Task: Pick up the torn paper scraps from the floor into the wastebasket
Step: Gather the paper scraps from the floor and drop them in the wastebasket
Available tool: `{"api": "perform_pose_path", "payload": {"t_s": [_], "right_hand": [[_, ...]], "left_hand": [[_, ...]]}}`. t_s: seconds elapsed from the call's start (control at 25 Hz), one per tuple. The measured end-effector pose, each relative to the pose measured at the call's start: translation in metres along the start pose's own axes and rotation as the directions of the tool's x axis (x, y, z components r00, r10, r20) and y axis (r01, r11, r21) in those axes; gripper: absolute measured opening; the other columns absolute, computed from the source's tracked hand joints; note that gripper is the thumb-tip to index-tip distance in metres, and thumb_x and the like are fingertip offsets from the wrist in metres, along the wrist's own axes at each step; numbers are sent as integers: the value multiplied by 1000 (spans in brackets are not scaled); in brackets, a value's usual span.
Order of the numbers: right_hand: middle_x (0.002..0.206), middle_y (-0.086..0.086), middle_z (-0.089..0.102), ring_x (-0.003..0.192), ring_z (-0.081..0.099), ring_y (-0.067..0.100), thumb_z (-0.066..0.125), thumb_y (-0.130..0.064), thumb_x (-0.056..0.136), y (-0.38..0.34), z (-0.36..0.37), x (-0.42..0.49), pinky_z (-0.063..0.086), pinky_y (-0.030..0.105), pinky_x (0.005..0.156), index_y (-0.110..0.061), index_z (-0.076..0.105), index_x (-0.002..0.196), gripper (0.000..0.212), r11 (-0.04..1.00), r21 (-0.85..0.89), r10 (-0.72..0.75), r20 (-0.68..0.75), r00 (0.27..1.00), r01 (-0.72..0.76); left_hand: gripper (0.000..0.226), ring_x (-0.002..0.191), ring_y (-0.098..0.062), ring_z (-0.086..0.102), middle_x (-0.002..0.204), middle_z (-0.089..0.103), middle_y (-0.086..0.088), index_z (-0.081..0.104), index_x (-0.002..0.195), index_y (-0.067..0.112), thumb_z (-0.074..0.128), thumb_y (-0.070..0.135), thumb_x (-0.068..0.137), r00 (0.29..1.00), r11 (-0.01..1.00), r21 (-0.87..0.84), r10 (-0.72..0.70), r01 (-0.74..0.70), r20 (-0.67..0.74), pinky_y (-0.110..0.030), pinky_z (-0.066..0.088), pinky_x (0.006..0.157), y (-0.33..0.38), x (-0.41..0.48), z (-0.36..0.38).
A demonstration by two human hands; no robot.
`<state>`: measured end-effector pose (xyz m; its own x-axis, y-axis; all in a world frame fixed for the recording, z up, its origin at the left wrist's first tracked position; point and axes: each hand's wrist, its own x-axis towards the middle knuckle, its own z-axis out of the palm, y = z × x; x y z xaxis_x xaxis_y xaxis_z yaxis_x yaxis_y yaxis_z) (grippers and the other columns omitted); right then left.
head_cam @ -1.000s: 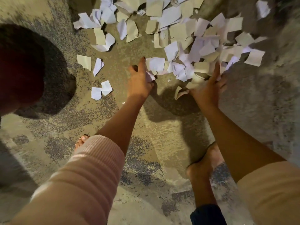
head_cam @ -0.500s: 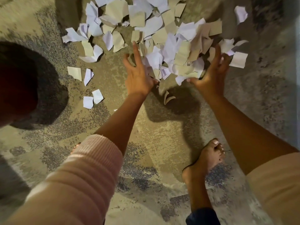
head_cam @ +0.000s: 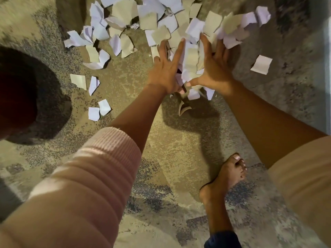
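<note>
Patchy carpet (head_cam: 179, 149) has torn paper scraps (head_cam: 125, 13) spread at the far side, and the left hand (head_cam: 165, 69) and right hand (head_cam: 215, 70), fingers straight, squeeze a bunch (head_cam: 190, 56) between them, so I think the next move is lifting it to the dark wastebasket (head_cam: 21, 97) on the left.
</note>
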<state>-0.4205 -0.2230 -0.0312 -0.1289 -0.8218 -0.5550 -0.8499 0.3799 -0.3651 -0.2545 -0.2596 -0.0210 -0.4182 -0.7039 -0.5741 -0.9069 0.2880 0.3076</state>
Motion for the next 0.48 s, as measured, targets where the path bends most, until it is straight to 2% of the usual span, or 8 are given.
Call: {"api": "perform_pose_path", "payload": {"t_s": [0.08,0.2,0.32,0.4,0.48], "right_hand": [[154,22,9,138,14,46,88,-44,53,-14,11,-4,34,60,102,-36,9,148,124,998,38,-43,-14,999,43],[151,17,15,136,19,40,85,-31,60,-23,19,-9,40,53,98,-36,20,144,107,998,68,-14,-47,999,18],[145,16,24,130,27,39,79,-21,67,-18,25,-19,42,47,96,-32,37,132,78,1000,-4,6,-104,995,-6],[140,17,30,127,30,38,74,-16,71,-11,29,-23,43,43,93,-26,47,122,58,996,-87,9,-82,997,-16],[132,17,42,121,40,35,68,-11,77,-7,29,-21,44,39,90,-17,56,114,39,996,-87,17,-47,999,-21]], "left_hand": [[108,129,-47,35,156,3,-24,7,154,32,79,35,73,1000,1000,23,14,-14,5,-52,51,89,2,-2,3],[79,128,-45,34,154,11,-24,31,143,27,74,24,76,1000,998,59,21,-20,-16,-50,54,82,0,-8,9],[67,129,-41,36,150,20,-22,39,139,22,68,10,80,999,995,99,28,-24,-41,-45,53,78,-2,-12,15],[64,125,-39,39,144,29,-19,42,138,18,65,2,80,998,996,86,26,-21,-53,-44,54,81,-4,-13,16],[55,122,-37,41,137,36,-16,46,131,15,63,0,81,999,998,65,24,-21,-46,-45,54,85,-7,-15,16]]}}
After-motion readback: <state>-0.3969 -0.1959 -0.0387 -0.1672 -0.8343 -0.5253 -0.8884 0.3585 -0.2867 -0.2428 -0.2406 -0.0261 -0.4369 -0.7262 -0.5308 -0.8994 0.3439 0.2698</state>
